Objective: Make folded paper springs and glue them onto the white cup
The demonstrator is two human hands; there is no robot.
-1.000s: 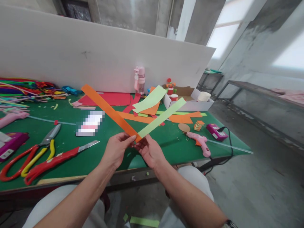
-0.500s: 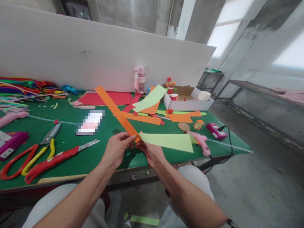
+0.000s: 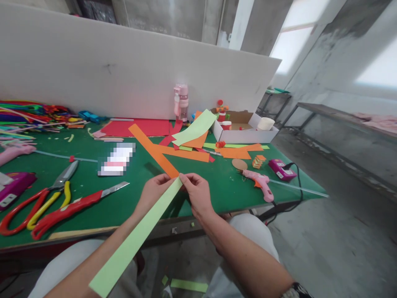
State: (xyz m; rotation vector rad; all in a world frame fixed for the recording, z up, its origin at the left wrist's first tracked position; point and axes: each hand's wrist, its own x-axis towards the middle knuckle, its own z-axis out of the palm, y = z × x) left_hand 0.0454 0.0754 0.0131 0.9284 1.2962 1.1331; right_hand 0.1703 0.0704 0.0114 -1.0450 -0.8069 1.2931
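Observation:
An orange paper strip point(image 3: 154, 151) and a light green paper strip point(image 3: 136, 238) meet at one end between my hands, above the table's front edge. My left hand point(image 3: 156, 190) is closed on the orange strip where the two join; the green strip partly covers these fingers. My right hand point(image 3: 196, 191) pinches the green strip's upper end at the same joint, thumb on top. From there the orange strip slants up and away to the left, while the green one runs down across my left forearm. How the ends are fixed together is hidden by my fingers.
On the green table point(image 3: 214, 186) lie scissors point(image 3: 58, 186), a red-handled knife point(image 3: 80, 205), a phone point(image 3: 117, 159) and a pink glue gun point(image 3: 259, 181). Behind are paper pieces point(image 3: 195, 129), a water bottle point(image 3: 181, 101) and a white box point(image 3: 245, 134). A small folded paper stack point(image 3: 258, 161) is at right.
The green strip has swung from pointing right to pointing down-left across my left forearm. My right hand has shifted its grip onto the joint from above. The orange strip has moved slightly.

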